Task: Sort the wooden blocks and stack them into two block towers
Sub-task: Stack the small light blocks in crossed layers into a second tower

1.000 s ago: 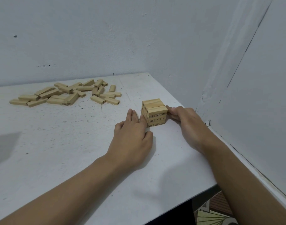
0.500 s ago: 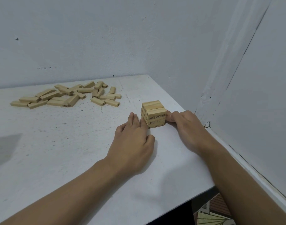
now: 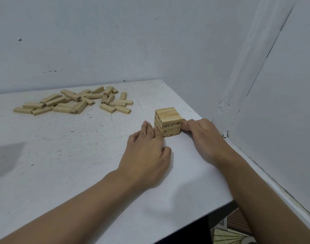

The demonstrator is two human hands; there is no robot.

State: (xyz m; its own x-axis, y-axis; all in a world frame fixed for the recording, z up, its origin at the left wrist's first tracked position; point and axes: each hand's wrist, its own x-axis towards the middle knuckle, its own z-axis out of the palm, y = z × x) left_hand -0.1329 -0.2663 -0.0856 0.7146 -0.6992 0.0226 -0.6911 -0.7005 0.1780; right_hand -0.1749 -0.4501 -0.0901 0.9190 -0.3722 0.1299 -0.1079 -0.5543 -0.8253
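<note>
Tower (image 3: 168, 123) of wooden blocks, a few layers high, standing upright on the white table (image 3: 80, 155) toward its right edge and just short of the right-hand wall (image 3: 274, 103). Printed numbers show on the blocks of its near face.

Your left hand (image 3: 147, 155) lies palm down on the table. Its fingers (image 3: 148, 129) are straight and held together, with their tips against the lower left side of the tower. The thumb is tucked in at the near side and grasps nothing.

Your right hand (image 3: 203, 136) rests on the table at the other side, fingers lightly bent, with fingertips (image 3: 185, 122) touching the tower's right face. Neither hand closes round a block: the tower is pressed between the two sets of fingertips and sits on the table. Whether the right thumb also touches the wood cannot be told.

Loose blocks (image 3: 73, 103) lie in a scattered heap at the far left of the table, close to the back wall (image 3: 115, 41) and well apart from the tower and both hands. Some lie flat side by side, others rest crosswise on their neighbours, and several show numbers on their ends.

A patterned mat (image 3: 226, 235) shows on the floor below the table's near right corner.
</note>
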